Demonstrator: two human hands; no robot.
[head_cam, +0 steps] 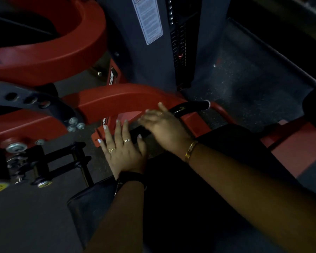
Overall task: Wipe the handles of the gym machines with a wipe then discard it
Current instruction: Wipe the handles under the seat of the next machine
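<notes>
A black handle juts from the red machine frame in the middle of the view. My right hand, blurred by motion, lies over the handle's lower part with its fingers stretched toward the left. Just to its left, my left hand lies flat with fingers straight and spread, its thumb against the handle and its fingertips on the red frame. No wipe shows in either hand; anything beneath the palms is hidden.
A grey weight-stack tower with a white label stands behind the handle. A large red curved arm and a grey plate with holes fill the left. The black seat pad sits under my arms. Speckled dark floor lies at right.
</notes>
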